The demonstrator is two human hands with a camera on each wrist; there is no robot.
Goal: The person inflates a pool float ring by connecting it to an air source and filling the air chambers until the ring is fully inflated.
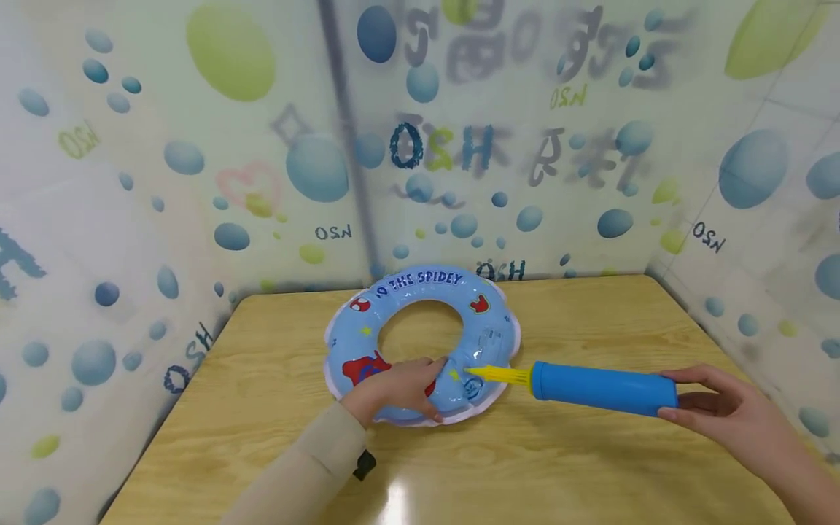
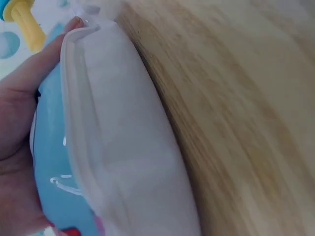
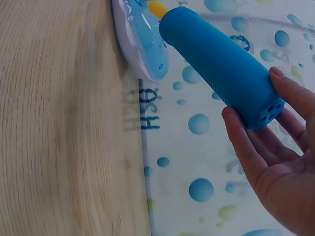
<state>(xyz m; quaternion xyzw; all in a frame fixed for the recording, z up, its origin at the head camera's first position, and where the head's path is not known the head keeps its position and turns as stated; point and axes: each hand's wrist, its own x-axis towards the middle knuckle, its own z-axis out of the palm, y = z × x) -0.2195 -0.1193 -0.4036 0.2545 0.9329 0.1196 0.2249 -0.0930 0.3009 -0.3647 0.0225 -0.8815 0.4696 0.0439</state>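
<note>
A light-blue inflatable swim ring [image 1: 488,328] with a pale scalloped edge and red cartoon prints lies on the table. My left hand [image 1: 407,386] grips its near side, with the thumb at the outer edge and fingers reaching toward the hole; the left wrist view shows the pale outer edge [image 2: 118,123] up close. With fingers and thumb, my right hand [image 1: 728,412] holds the rear end of a blue hand air pump [image 1: 604,388], tilted slightly. Its yellow nozzle [image 1: 502,375] points left and overlaps the ring's right front, near a round clear valve [image 1: 472,387]. Several holes show in the pump's end cap [image 3: 270,115].
The light wooden table [image 1: 590,467] meets walls behind and on both sides. Those walls [image 1: 433,211] carry blue and green dots and mirrored lettering. A small black object [image 1: 364,464] sits at the left sleeve's underside.
</note>
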